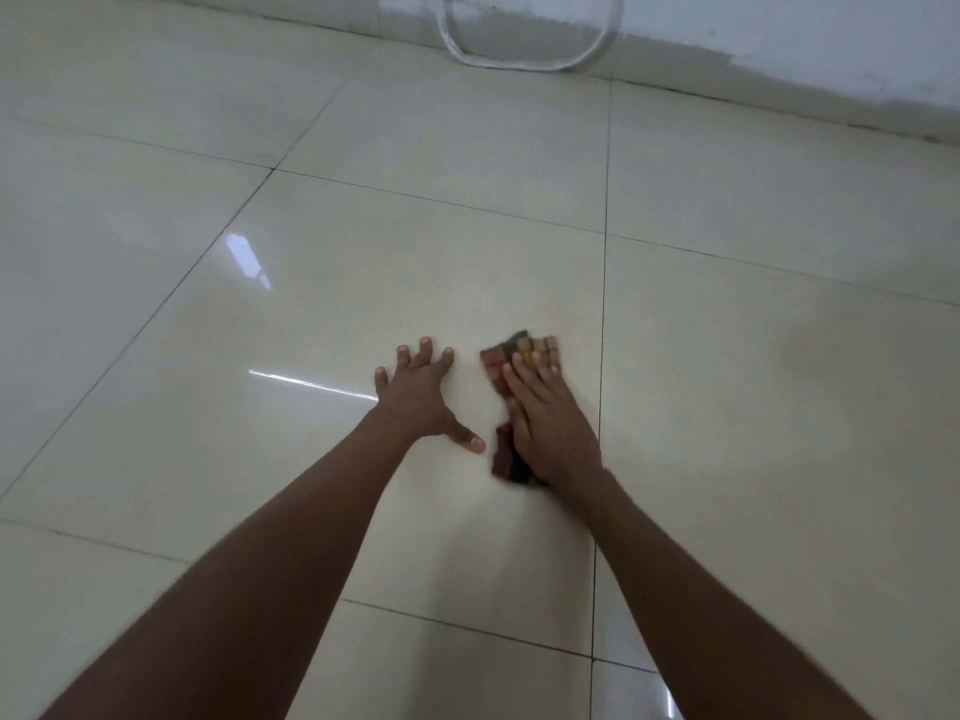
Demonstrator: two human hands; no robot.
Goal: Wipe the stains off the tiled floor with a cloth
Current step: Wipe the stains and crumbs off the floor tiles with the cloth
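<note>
A small checked cloth [496, 363] in dark red, brown and yellow lies on the glossy cream tiled floor [415, 241]. My right hand [550, 423] presses flat on it with straight fingers, covering its middle; cloth shows beyond the fingertips and at the wrist side. My left hand [423, 394] rests flat on the bare tile just left of the cloth, fingers spread. The cloth sits next to a dark grout line. A faint darker patch [810, 350] shows on the tile to the right; no sharp stain is visible.
A white wall with a scuffed grey base [779, 59] runs along the far edge. A loop of clear hose [524, 59] lies against it at top centre. Light reflections streak the tiles at left.
</note>
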